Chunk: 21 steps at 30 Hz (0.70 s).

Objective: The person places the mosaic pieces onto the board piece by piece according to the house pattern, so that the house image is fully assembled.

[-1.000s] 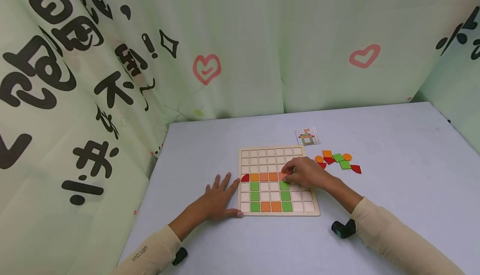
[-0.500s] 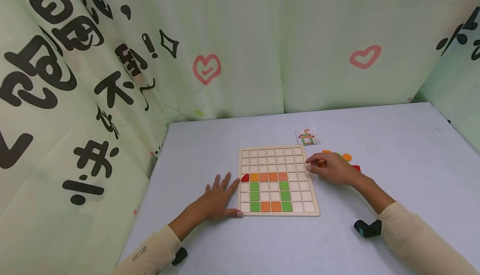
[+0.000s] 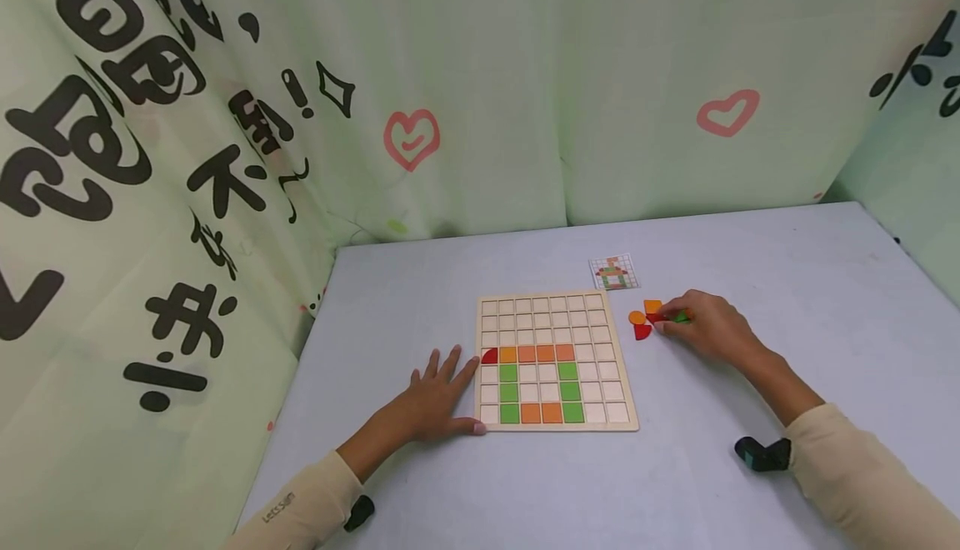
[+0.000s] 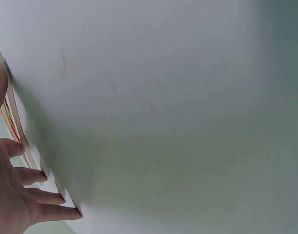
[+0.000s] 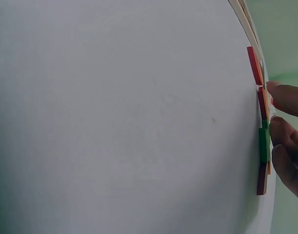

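Observation:
My left hand (image 3: 435,400) lies on the table with its fingers spread, thumb and forefinger at the left edge of a wooden grid board (image 3: 555,428). In the board's cells sit a red quarter-round tile (image 3: 490,356), a row of orange tiles (image 3: 528,354) and two columns of green tiles (image 3: 509,392). To the right of the board my right hand (image 3: 708,325) reaches over loose tiles, its thumb and fingertips at a red tile (image 3: 653,317). In the right wrist view a gap shows between thumb and fingers, right above the red tile (image 5: 263,103). The hand hides some tiles.
An orange square tile (image 3: 652,306), an orange round tile (image 3: 637,317) and another red tile (image 3: 642,332) lie beside the board. A green tile (image 3: 681,317) shows partly under the right hand. Behind the board lies a small pattern card (image 3: 613,272).
My right hand has left the orange tile at the end of the board's row and moved right to the loose tiles. The left hand has stayed in place.

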### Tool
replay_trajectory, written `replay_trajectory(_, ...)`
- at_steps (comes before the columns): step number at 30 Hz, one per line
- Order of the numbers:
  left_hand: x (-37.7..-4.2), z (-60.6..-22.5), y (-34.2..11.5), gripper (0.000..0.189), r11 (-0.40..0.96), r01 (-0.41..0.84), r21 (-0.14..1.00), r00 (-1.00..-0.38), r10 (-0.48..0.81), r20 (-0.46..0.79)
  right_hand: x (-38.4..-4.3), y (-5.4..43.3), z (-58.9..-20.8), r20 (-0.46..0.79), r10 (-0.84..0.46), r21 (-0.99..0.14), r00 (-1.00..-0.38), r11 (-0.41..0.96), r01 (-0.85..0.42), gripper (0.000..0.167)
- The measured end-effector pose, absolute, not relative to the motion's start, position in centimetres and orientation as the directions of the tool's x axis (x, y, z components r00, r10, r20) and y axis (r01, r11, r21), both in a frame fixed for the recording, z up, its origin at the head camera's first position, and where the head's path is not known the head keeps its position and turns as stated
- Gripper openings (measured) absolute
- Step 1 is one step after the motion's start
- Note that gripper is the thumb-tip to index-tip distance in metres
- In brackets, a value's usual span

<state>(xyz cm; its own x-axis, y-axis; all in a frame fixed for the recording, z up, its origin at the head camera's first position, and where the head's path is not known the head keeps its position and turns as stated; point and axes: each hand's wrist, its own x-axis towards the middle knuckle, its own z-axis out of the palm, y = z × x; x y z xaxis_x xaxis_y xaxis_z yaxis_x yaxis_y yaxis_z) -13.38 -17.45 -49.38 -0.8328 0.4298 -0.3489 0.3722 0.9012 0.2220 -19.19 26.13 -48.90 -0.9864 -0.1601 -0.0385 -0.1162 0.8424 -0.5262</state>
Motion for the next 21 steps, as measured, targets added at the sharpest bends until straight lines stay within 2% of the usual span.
replay_trajectory(6, -13.35, -49.42, -17.43, 0.104, 0.900, 0.375, 0.222, -0.830, 0.432, -0.352, -19.27, 25.85, -49.24, -0.017, -0.150, -0.507, -0.989, 0.854, -0.121, 0.028)
replay_trajectory(14, -13.36, -49.29, -17.42, 0.103, 0.901, 0.377, 0.215, -0.831, 0.432, -0.352, -19.53, 25.67, -49.07, -0.052, -0.129, -0.506, -0.990, 0.859, -0.085, 0.035)
replay_trajectory(21, -13.39, -49.34, -17.48, 0.103, 0.900, 0.381, 0.210, -0.830, 0.433, -0.352, -19.64, 25.40, -49.21, -0.054, -0.145, -0.514, -0.988, 0.852, -0.097, 0.031)
